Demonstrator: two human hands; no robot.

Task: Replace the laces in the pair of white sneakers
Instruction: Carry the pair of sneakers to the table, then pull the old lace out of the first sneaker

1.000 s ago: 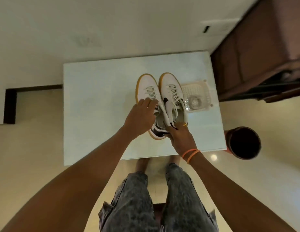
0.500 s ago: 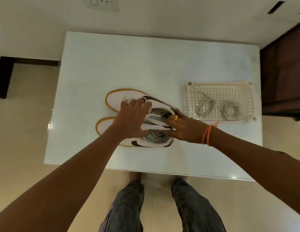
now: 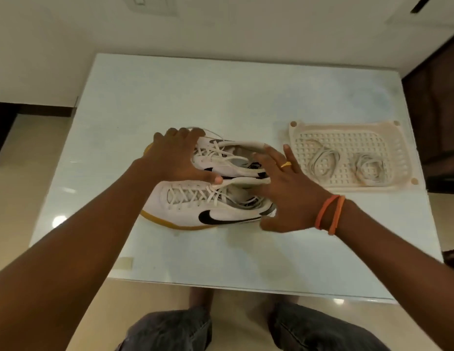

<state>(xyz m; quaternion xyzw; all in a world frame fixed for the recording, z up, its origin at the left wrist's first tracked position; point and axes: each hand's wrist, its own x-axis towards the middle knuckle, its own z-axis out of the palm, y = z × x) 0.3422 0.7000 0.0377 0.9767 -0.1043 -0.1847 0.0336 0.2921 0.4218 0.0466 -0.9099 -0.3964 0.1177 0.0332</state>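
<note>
The pair of white sneakers (image 3: pixel 208 188) is set side by side on the worktop (image 3: pixel 221 97), long axes running left to right, toes to the left and heel openings to the right; the old laces (image 3: pixel 188 197) are seen threaded in both; the left hand (image 3: pixel 175 158) is laid over the far shoe's forefoot, fingers spread and nearly straight; the right hand (image 3: pixel 284 193) is spread at the heels, nothing pinched; the spare laces (image 3: pixel 324 160) are coiled in the tray (image 3: pixel 297 130), just right of that hand, judged the nearer one for them.
</note>
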